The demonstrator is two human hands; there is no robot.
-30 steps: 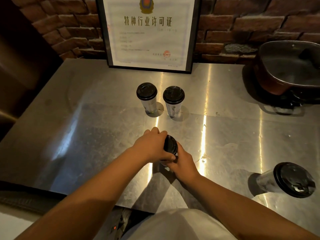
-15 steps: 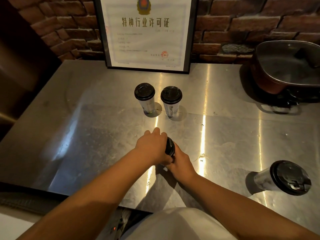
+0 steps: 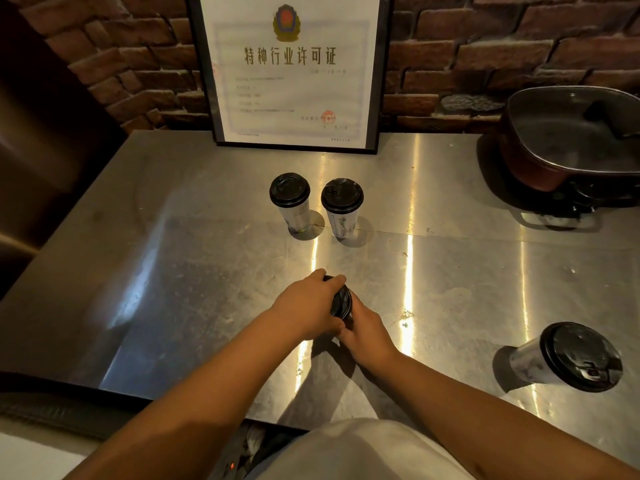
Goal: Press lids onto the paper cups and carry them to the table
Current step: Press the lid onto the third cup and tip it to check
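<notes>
Lid (image 3: 341, 301) and its cup sit between both hands on the steel table (image 3: 173, 271), nearer the person than the framed certificate (image 3: 291, 71). Over the last second the left hand (image 3: 306, 306) has slid further across the lid, covering more of it; its grip curls over the rim, while the right hand (image 3: 365, 332) wraps the mostly hidden cup below. Judging by that, the press is nearly done. Two lidded cups (image 3: 290, 199) stand just before the certificate, a third (image 3: 568, 355) far right.
</notes>
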